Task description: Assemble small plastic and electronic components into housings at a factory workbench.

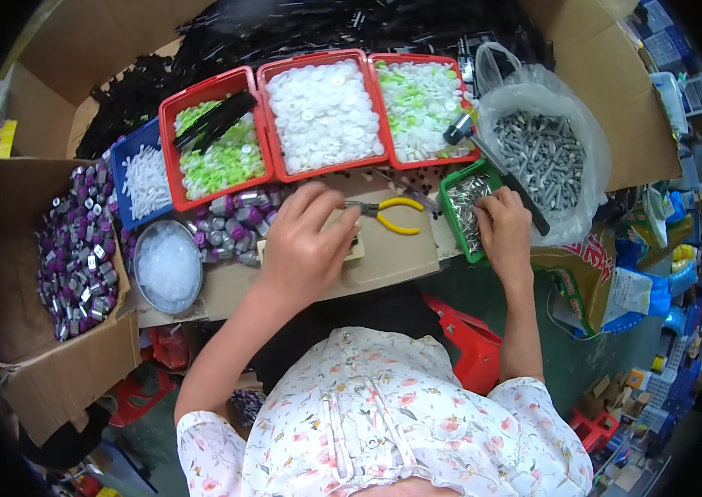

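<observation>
Left hand [310,240]: blurred and curled over the block [356,248], partly covering it; we cannot tell whether it grips anything.
Right hand [504,222]: fingertips drawn together at the pins [465,201] in the green bin [455,225]; we cannot tell whether one is pinched.
Gap: our hands are well apart, with the pliers [401,201] lying between them, handles spread.
In the way: a black tool [526,199] slants just beside our right hand, crossing the bag [598,157] of grey parts [537,157].
Ahead: three red bins [330,170] of white and green caps [322,116]; black strips [223,116] cover some in the leftmost.
Left of our left hand: purple-and-silver parts [231,225], a bowl [170,309] of clear whitish stuff, a blue bin [127,214] of white pieces, and farther out a carton [78,373] with more purple-and-silver parts.
</observation>
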{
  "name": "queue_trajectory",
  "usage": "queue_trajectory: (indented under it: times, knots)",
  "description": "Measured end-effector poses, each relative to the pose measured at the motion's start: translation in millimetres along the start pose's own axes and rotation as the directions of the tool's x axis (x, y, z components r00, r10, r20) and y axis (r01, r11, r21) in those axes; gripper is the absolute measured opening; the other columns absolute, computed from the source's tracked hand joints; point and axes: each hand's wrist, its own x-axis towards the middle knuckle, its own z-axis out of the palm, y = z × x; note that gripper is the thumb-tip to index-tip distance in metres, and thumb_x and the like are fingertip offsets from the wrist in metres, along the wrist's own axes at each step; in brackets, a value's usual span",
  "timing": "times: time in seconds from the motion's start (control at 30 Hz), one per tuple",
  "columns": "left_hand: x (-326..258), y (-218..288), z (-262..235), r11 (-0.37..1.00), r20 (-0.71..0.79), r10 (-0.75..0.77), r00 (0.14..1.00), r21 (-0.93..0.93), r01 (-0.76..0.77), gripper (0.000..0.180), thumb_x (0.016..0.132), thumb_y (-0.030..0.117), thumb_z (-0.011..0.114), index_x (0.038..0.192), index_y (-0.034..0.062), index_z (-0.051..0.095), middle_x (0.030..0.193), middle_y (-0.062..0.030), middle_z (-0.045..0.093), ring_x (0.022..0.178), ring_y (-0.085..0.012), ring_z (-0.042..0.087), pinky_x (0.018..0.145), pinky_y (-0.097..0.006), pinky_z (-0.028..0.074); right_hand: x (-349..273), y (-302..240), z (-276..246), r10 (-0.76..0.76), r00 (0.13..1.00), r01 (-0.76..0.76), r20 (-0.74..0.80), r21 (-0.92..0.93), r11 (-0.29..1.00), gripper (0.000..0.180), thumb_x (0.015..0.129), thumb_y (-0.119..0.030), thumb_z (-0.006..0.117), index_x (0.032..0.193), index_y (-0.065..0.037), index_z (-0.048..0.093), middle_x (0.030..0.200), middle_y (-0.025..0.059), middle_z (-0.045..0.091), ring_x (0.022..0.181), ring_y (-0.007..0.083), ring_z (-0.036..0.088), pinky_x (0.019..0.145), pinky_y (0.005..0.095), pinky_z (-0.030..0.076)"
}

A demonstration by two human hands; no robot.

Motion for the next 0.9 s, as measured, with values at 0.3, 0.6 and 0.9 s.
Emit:
queue_trajectory:
  times: [0.3,0.6,0.9]
  knots:
    - [108,-21,86,0.984,0.004,0.175,0.984,-0.036,-0.175,0.006,0.071,0.002,0.070,0.077,0.0023,0.067,0.084,-0.0096,0.062,0.088,-0.0284,0.056,0.076,-0.038,0.050,0,7,-9,0.047,0.994,-0.024,-0.098,0.227,0.974,0.007,0.078,0.001,0.069,0.083,0.003,0.065,0.082,0.0132,0.060,0.073,0.0311,0.062,0.064,0.0409,0.046]
    - [120,-26,103,0.974,0.067,0.226,0.972,-0.009,-0.226,0.005,0.073,0.005,0.070,0.070,0.0031,0.068,0.080,-0.0077,0.063,0.087,-0.0259,0.057,0.072,-0.037,0.049,3,4,-9,0.056,0.986,-0.002,-0.159,0.320,0.947,0.007,0.077,0.004,0.068,0.082,0.002,0.063,0.078,0.0121,0.062,0.070,0.0292,0.063,0.064,0.0364,0.048]
    - [78,3,38,0.417,0.354,-0.566,0.744,-0.656,0.629,0.021,0.086,0.015,0.072,0.094,-0.0032,0.074,0.080,-0.0072,0.071,0.069,-0.0093,0.061,0.062,-0.024,0.045,20,-55,-5,0.228,0.973,-0.077,-0.048,0.858,0.508,0.006,0.089,0.005,0.064,0.094,0.005,0.067,0.091,0.0067,0.070,0.086,0.0127,0.065,0.079,0.0264,0.052]
